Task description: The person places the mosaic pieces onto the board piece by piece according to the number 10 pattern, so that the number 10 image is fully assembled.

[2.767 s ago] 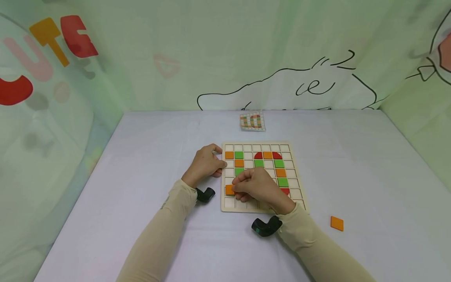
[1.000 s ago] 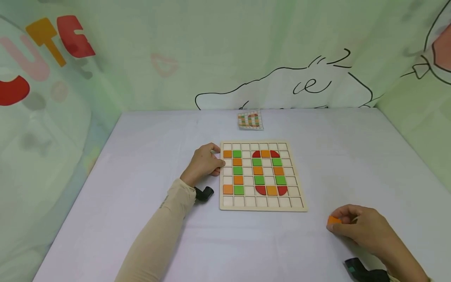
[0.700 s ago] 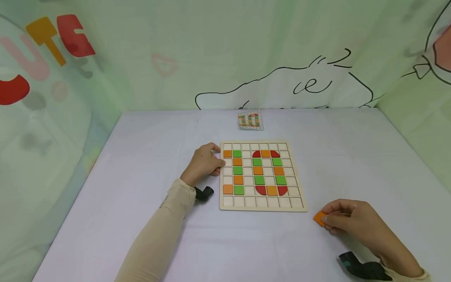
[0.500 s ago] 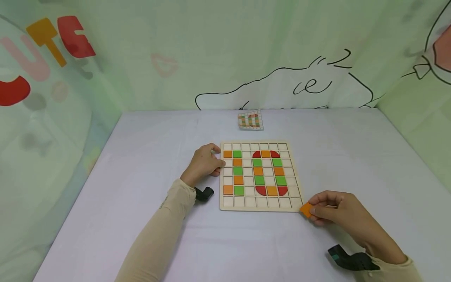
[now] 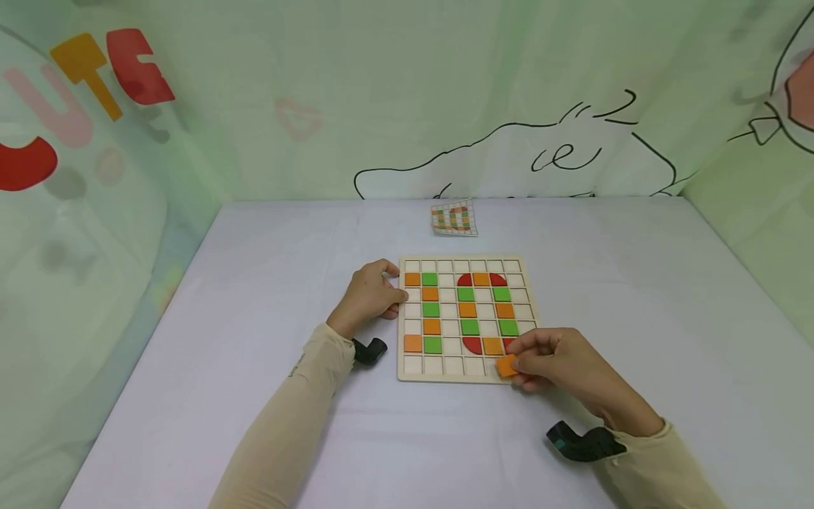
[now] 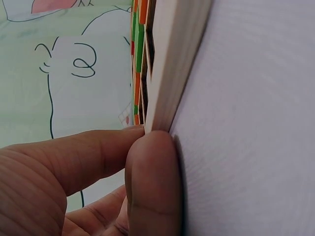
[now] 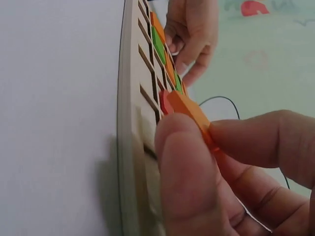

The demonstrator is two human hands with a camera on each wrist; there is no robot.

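Observation:
A wooden grid board (image 5: 453, 327) lies on the table. Orange and green square tiles and red rounded corner tiles fill some of its cells, forming a 1-like shape at left and a 0-like ring at right. At the board's left edge my left hand (image 5: 367, 295) holds the rim, thumb (image 6: 153, 182) and index fingertip close together there. My right hand (image 5: 562, 364) pinches a loose orange square tile (image 5: 506, 366) between thumb and fingers. That tile hangs tilted over the near row of cells, and the hand covers the board's near right corner.
A small pattern card (image 5: 454, 218) with a matching coloured grid stands behind the board. Black curved wrist mounts (image 5: 585, 442) sit at both wrists. A printed pale green curtain (image 5: 407, 92) borders the white table (image 5: 299, 233) at the back and sides.
My right hand left the board's lower left, picked the orange tile off the table at right and carried it left over the board's near edge. My left hand has stayed at the board's edge.

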